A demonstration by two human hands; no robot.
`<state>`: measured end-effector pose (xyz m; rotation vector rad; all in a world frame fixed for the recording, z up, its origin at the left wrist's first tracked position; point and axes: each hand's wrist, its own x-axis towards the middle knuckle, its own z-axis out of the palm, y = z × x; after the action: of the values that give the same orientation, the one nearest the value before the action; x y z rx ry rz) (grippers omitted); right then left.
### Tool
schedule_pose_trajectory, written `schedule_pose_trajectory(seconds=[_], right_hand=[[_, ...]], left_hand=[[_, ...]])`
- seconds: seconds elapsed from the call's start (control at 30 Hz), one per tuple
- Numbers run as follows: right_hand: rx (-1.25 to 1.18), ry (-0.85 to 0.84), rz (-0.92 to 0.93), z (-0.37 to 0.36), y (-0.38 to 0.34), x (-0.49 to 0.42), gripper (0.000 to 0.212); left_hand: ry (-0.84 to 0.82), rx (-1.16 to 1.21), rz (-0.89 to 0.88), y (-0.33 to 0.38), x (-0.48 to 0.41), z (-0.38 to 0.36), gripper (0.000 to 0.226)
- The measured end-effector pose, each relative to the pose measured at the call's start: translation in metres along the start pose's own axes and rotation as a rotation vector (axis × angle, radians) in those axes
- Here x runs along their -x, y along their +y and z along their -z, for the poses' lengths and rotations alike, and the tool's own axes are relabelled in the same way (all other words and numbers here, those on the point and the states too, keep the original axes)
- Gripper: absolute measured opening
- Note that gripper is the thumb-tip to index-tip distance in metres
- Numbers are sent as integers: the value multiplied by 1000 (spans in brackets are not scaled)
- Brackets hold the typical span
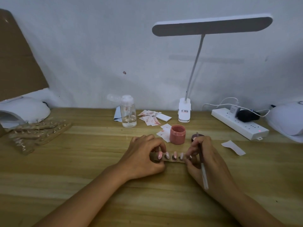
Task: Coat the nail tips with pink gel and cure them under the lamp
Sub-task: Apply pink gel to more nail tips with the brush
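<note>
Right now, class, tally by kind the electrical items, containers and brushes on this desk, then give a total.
curing lamps: 2
desk lamp: 1
power strip: 1
pink gel jar: 1
clear pump bottle: 1
brush: 1
Total: 7

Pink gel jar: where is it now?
Head view, just right of centre: the round open pink gel jar stands on the wooden table behind the nail-tip strip, between stained white paper squares and the right hand.
</note>
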<state>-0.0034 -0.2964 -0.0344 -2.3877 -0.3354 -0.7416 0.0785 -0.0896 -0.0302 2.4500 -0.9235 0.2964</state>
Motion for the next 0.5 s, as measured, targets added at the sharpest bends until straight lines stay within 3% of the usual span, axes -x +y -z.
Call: schedule_pose_trajectory(seconds=[0.33, 0.43, 0.5], right_hand=[[-1, 0, 31, 0, -3, -2, 50], [-13, 127, -33, 9, -10, -1, 36], [-161, 225, -162, 17, -20, -6, 20]], left_hand=[[49, -38, -36, 2, 1, -5, 28], [63, -39, 17, -3, 1, -2, 29], [64, -39, 47, -7, 1, -2, 29]])
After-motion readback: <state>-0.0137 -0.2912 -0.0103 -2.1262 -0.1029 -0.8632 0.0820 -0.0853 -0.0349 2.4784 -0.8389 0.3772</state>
